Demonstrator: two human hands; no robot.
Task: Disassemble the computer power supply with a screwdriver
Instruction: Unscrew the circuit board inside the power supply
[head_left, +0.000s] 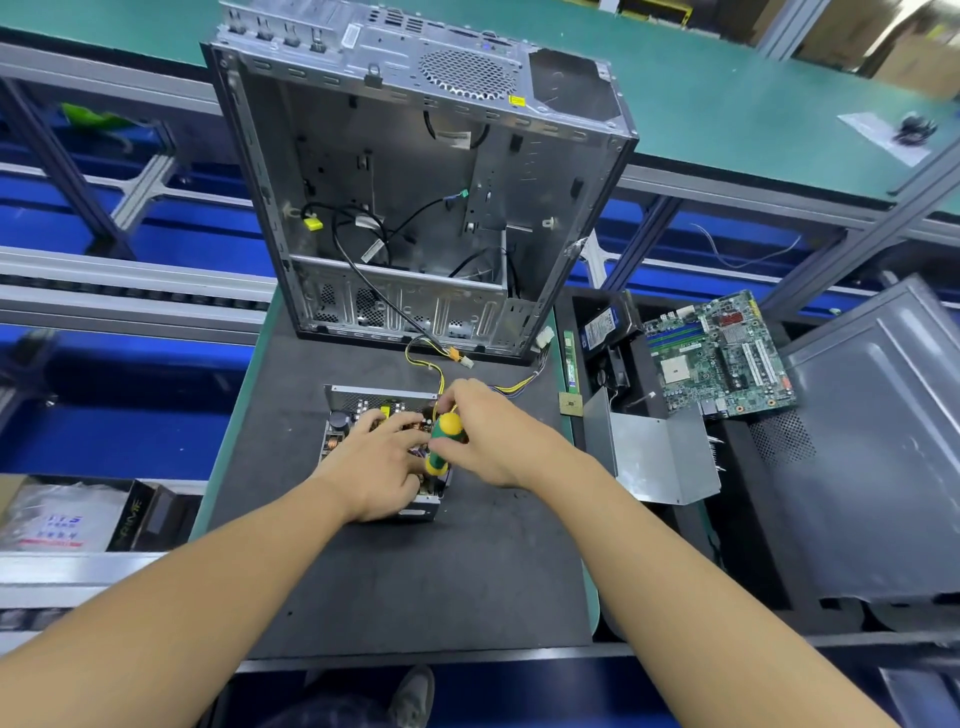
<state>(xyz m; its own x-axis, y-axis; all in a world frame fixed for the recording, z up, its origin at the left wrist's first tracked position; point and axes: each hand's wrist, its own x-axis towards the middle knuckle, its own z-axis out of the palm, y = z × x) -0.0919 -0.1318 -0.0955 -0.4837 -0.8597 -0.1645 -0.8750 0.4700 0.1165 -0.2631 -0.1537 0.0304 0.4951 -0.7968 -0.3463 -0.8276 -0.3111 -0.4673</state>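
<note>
Prob. unscrewing PSU (358, 399) board: right hand (488, 431) clamped on screwdriver (445, 425), left hand (379, 462) flat, fingers apart, steadying; next needs tip seated, firm turns.

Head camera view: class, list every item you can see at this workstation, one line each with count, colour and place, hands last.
mat: one, black, middle of the view
power supply: one, silver, lid off, on the mat
screwdriver: one, green and yellow, above the power supply
wires: bundle, yellow and black, behind the power supply
computer case: one, grey, at the mat's far end
motherboard: one, green, right of the mat
memory stick: one, green, beside the mat's right edge
metal cover: one, grey, in front of the motherboard
metal panel: one, grey, far right
left hand: one, resting on the power supply
right hand: one, gripping the screwdriver
</note>
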